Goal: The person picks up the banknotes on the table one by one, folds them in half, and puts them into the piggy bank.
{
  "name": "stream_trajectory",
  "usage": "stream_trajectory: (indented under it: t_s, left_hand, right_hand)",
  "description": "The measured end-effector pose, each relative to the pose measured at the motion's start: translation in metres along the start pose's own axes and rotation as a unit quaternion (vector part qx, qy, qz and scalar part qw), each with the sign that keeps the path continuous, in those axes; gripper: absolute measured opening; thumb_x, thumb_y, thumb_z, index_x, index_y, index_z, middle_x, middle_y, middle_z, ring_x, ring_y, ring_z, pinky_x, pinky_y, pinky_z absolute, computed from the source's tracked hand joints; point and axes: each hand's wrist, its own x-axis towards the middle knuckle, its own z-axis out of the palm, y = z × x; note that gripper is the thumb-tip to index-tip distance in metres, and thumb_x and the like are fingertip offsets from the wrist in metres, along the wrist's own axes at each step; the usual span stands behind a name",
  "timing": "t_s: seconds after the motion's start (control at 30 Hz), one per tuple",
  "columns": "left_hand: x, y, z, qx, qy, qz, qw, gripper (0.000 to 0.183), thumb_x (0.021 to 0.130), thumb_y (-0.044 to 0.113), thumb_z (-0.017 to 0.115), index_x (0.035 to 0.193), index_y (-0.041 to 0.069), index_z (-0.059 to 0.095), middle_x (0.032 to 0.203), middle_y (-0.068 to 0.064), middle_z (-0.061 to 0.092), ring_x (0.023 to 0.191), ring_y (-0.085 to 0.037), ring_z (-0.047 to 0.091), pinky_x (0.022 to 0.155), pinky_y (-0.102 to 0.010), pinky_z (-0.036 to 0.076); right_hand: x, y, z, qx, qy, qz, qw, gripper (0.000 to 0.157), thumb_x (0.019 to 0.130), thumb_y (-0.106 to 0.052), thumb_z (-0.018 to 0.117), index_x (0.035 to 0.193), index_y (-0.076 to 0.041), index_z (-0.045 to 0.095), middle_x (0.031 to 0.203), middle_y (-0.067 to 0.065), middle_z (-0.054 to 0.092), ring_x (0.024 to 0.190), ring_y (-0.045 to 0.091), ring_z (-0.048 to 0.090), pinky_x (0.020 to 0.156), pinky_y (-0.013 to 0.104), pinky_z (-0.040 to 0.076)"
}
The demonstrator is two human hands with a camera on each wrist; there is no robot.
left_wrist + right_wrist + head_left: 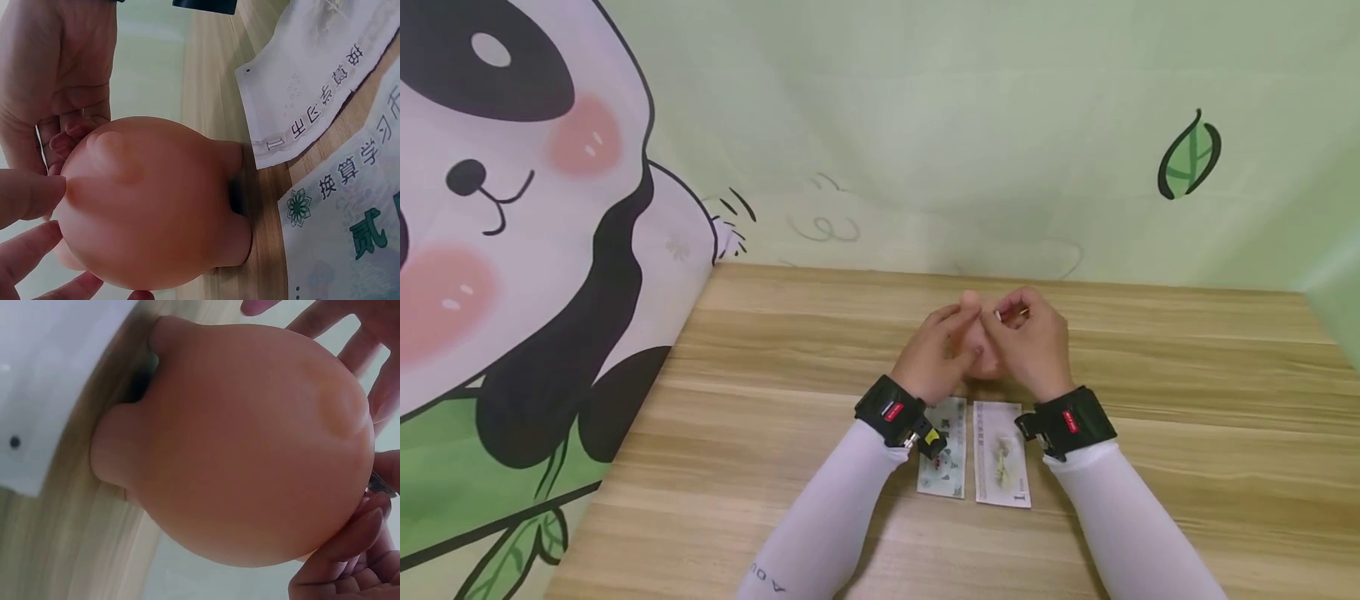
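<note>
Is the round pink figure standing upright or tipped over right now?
Upright: in the left wrist view, the pink figure has its stubby feet down toward the wooden table.

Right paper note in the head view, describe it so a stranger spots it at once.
On the wooden table, find the round pink figure, then come nearer the viewer. The right paper note lies there, pale, with a yellowish design and a 1 in its near right corner, while the left note beside it is greener.
</note>
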Motion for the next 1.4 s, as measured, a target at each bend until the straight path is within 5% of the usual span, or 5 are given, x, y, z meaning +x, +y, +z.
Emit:
stream_trajectory:
  t_s: [0.33, 0.8, 1.07, 1.4]
  left_hand:
    - [0.001, 0.002, 0.0, 0.002, -0.003, 0.0, 1.0, 0.06, 0.102, 0.025, 0.067, 0.157, 0.014, 0.045, 0.167, -0.013, 0.036, 0.151, -0.032, 0.041, 0.124, -0.047, 0.037]
    - [-0.001, 0.001, 0.0, -0.007, 0.004, 0.011, 0.9999, 0.063, 0.1, 0.023, 0.069, 0.158, 0.022, 0.043, 0.166, -0.016, 0.035, 0.148, -0.036, 0.044, 0.122, -0.051, 0.039]
    - [-0.001, 0.001, 0.001, -0.006, 0.004, 0.003, 1.0, 0.065, 0.1, 0.024, 0.069, 0.159, 0.023, 0.042, 0.166, -0.014, 0.036, 0.147, -0.034, 0.045, 0.121, -0.049, 0.041]
    - [0.0, 0.0, 0.001, -0.005, 0.004, 0.003, 1.0, 0.065, 0.1, 0.024, 0.07, 0.159, 0.023, 0.042, 0.166, -0.014, 0.036, 0.147, -0.035, 0.046, 0.121, -0.05, 0.041]
  right_hand:
    - [-0.001, 0.009, -0.007, 0.068, -0.036, 0.013, 0.997, 0.033, 0.092, -0.032, 0.08, 0.104, -0.004, 0.067, 0.093, 0.008, 0.065, 0.083, 0.019, 0.059, 0.066, 0.019, 0.05]
    - [0.003, 0.013, -0.02, 0.091, -0.095, 0.009, 0.991, 0.045, 0.084, -0.043, 0.085, 0.105, -0.005, 0.072, 0.099, 0.01, 0.072, 0.087, 0.018, 0.064, 0.075, 0.022, 0.054]
    - [0.003, 0.016, -0.019, 0.099, -0.088, 0.007, 0.991, 0.035, 0.088, -0.036, 0.084, 0.101, -0.004, 0.074, 0.102, 0.008, 0.072, 0.091, 0.017, 0.063, 0.076, 0.021, 0.053]
    - [-0.001, 0.015, -0.008, 0.112, -0.032, 0.003, 0.993, 0.028, 0.088, -0.028, 0.084, 0.096, -0.004, 0.074, 0.087, 0.004, 0.07, 0.078, 0.013, 0.062, 0.064, 0.019, 0.051]
